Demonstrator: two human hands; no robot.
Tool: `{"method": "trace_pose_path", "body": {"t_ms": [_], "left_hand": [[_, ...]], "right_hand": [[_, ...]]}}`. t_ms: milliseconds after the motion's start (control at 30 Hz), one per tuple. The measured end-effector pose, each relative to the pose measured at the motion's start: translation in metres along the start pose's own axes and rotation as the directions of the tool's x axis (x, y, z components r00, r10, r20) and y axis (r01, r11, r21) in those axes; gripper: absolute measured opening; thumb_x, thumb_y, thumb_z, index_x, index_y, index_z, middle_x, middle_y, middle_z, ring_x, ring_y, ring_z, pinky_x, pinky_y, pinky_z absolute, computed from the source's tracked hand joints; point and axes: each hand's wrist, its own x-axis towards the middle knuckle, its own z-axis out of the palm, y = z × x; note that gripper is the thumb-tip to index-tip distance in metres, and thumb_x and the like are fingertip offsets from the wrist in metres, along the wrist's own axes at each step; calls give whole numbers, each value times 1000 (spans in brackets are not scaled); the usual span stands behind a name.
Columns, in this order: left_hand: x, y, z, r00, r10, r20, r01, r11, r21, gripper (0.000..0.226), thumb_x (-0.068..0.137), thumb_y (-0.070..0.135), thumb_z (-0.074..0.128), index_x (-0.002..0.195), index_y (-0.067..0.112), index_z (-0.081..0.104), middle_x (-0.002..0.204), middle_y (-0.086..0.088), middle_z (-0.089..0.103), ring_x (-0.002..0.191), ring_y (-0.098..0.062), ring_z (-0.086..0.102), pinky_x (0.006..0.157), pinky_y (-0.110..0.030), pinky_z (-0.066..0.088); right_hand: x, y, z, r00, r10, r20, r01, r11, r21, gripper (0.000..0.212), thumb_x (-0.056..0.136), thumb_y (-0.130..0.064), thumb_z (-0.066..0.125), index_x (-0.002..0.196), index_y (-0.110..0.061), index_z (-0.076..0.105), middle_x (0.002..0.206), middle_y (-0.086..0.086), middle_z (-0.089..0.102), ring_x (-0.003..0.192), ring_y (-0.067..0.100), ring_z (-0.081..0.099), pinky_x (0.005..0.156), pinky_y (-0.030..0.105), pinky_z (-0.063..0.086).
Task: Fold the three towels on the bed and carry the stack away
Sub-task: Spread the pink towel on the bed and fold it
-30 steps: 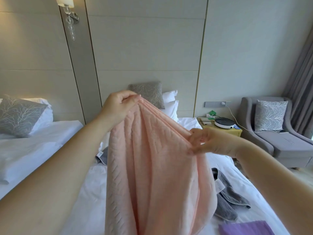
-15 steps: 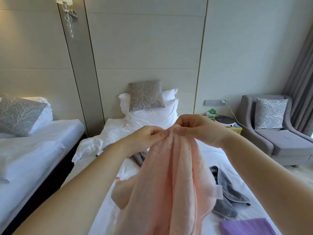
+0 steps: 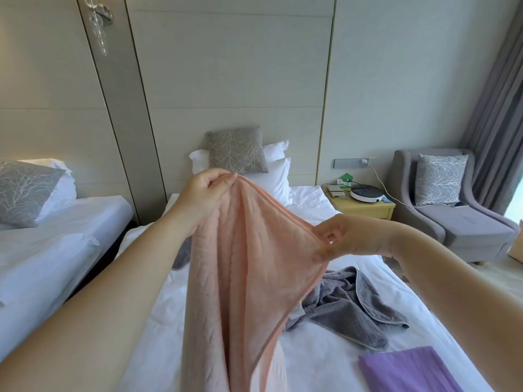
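Pink towel (image 3: 249, 264) is held above the bed (image 3: 325, 363), edge pinched by left hand (image 3: 208, 193) at 11 o'clock, right hand (image 3: 348, 236) at 3 o'clock; grey towel (image 3: 348, 304) and purple towel (image 3: 404, 369) are seen at 5 o'clock.

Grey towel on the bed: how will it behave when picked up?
Probably floppy: the grey towel lies crumpled in loose folds on the bed. Its plush pile suggests it is light and not slippery. Lifted by one edge it would likely sag, as the pink towel does.
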Motion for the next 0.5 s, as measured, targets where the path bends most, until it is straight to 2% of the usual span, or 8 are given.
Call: {"method": "trace_pose_path", "body": {"t_ms": [67, 133, 167, 233, 300, 367, 400, 500], "left_hand": [[0, -1, -10, 1000, 4, -15, -4, 1000, 27, 14, 94, 28, 57, 91, 21, 68, 82, 5, 63, 78, -4, 55, 76, -15, 44], [-2, -3, -18, 999, 9, -33, -7, 998, 55, 14, 94, 29, 57, 88, 24, 69, 76, 13, 62, 72, 5, 56, 70, -7, 43], [-2, -4, -21, 999, 13, -45, -10, 997, 77, 14, 94, 30, 57, 88, 25, 69, 73, 16, 61, 67, 10, 55, 66, -3, 41], [-3, -6, -25, 998, -4, -62, 13, 989, 149, 15, 94, 31, 57, 90, 24, 69, 77, 14, 62, 68, 10, 55, 63, -1, 39], [-5, -11, -28, 997, -82, -6, 82, 974, 210, 15, 94, 32, 56, 94, 24, 69, 85, 10, 64, 81, 0, 57, 68, -6, 42], [-11, -12, -23, 976, -166, 144, 135, 970, 202, 16, 91, 38, 59, 102, 29, 66, 96, 14, 66, 93, -3, 59, 73, -9, 44], [-15, -10, -16, 955, -169, 243, 123, 973, 196, 27, 86, 45, 60, 110, 32, 61, 104, 16, 65, 99, -3, 60, 76, -9, 44], [-24, -5, 14, 881, -76, 468, 34, 995, 99, 56, 81, 56, 62, 131, 35, 45, 117, 12, 64, 111, -5, 59, 92, -21, 45]], "right_hand": [[-2, 2, -7, 992, -45, -121, 52, 997, 52, 39, 68, -45, 78, 94, -16, 72, 96, -2, 72, 92, 15, 65, 97, 31, 42], [-2, 2, -13, 954, -87, -288, 136, 978, 155, 57, 67, -41, 79, 89, 8, 59, 84, 11, 58, 81, 21, 51, 87, 35, 38], [-1, 0, -15, 926, -105, -362, 189, 960, 207, 59, 67, -37, 78, 85, 13, 53, 82, 11, 51, 80, 21, 46, 83, 35, 37], [3, -5, -15, 873, -127, -472, 288, 913, 288, 42, 66, -32, 76, 79, 3, 57, 77, 10, 52, 76, 19, 48, 77, 30, 43], [9, -11, -13, 847, -134, -514, 326, 895, 304, 20, 72, -25, 73, 75, -10, 61, 71, 1, 58, 70, 12, 53, 70, 22, 46], [16, -17, -8, 847, -161, -507, 323, 913, 250, 14, 83, -19, 69, 71, -20, 61, 65, -7, 56, 63, 8, 50, 62, 17, 42], [20, -20, -4, 857, -174, -485, 316, 921, 227, 18, 87, -18, 66, 70, -22, 61, 64, -9, 54, 62, 7, 47, 60, 16, 39], [32, -29, 7, 897, -192, -398, 289, 936, 200, 15, 91, -18, 62, 76, -21, 62, 69, -6, 52, 68, 10, 45, 64, 22, 35]]}}
